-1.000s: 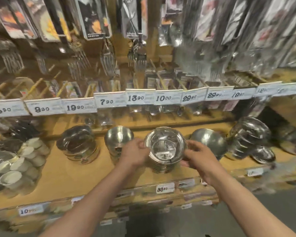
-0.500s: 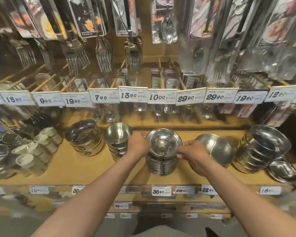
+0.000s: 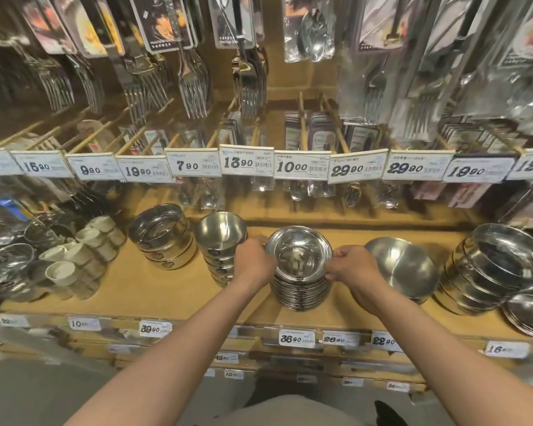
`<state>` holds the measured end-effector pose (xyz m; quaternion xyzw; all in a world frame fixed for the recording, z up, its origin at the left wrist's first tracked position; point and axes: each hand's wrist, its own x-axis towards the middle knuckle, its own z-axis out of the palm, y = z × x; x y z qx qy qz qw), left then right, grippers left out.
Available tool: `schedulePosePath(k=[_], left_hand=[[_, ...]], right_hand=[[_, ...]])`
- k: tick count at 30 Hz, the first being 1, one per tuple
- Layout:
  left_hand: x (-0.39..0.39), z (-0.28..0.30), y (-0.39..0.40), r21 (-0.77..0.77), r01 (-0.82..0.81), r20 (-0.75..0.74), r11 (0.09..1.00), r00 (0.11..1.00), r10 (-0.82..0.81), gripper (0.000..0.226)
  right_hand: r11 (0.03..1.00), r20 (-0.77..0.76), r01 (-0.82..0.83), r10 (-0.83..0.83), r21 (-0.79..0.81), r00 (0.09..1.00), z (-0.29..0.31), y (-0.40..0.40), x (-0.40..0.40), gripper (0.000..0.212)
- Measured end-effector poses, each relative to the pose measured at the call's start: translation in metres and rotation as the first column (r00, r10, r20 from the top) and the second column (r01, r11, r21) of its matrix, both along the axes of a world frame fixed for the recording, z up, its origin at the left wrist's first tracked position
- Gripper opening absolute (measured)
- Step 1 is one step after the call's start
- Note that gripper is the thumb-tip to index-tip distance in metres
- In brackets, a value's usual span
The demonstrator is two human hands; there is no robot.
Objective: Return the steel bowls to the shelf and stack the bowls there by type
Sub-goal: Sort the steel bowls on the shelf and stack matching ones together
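the wooden shelf carries steel ware in rows. at its centre stands a stack of shallow, mirror-bright bowls with flared rims, the top bowl seated on it and showing a blurred reflection inside. at the stack's 3 o'clock lies a wide matte bowl, tilted; at 9 o'clock a pile of deeper cups. the left hand curls round the top bowl's rim at 9 o'clock, the right hand pinches it at 3 o'clock.
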<state>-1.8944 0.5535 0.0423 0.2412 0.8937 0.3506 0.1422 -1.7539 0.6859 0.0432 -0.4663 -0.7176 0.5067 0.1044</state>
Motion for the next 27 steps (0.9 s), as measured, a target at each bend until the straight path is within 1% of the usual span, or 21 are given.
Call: schedulePosePath(k=[2, 5, 8, 12, 14, 16, 21, 25, 27], left_hand=[[0.001, 0.0, -0.001, -0.001, 0.004, 0.004, 1.0, 1.0, -0.004, 0.011], [0.002, 0.0, -0.001, -0.013, -0.007, 0.033, 1.0, 0.999, 0.008, 0.013], [0.004, 0.0, -0.001, -0.036, -0.028, 0.076, 0.999, 0.997, 0.031, 0.013], [0.002, 0.001, 0.001, -0.046, -0.044, 0.111, 0.998, 0.993, 0.049, 0.009], [0.001, 0.002, 0.002, -0.055, -0.043, 0.12, 0.998, 0.992, 0.049, 0.012], [0.0, 0.003, 0.003, -0.054, -0.048, 0.129, 0.997, 0.99, 0.055, 0.012], [-0.003, 0.004, 0.004, -0.067, -0.061, 0.107, 0.996, 0.992, 0.068, 0.01], [-0.004, 0.001, 0.004, -0.062, -0.065, 0.115, 0.996, 0.991, 0.072, 0.01], [-0.004, -0.001, 0.004, -0.064, -0.058, 0.122, 0.996, 0.99, 0.066, 0.015]], right_hand=[[1.0, 0.0, 0.004, -0.004, 0.0, 1.0, -0.002, 0.001, 0.0, 0.019], [1.0, 0.025, -0.004, 0.003, 0.022, 1.0, -0.004, 0.001, -0.002, 0.013], [0.998, 0.088, -0.022, 0.016, 0.064, 0.996, -0.002, 0.003, -0.004, 0.017], [0.985, 0.184, -0.063, 0.034, 0.159, 0.982, 0.002, 0.005, -0.01, 0.007], [0.975, 0.224, -0.095, 0.049, 0.199, 0.973, 0.004, 0.004, -0.012, 0.01], [0.972, 0.246, -0.117, 0.065, 0.204, 0.967, 0.006, 0.003, -0.013, 0.008], [0.979, 0.228, -0.083, 0.038, 0.188, 0.973, 0.005, 0.002, -0.013, 0.01], [0.98, 0.21, -0.062, 0.02, 0.192, 0.977, 0.003, 0.001, -0.013, 0.022], [0.981, 0.205, -0.053, 0.014, 0.186, 0.979, 0.001, 0.001, -0.011, 0.023]])
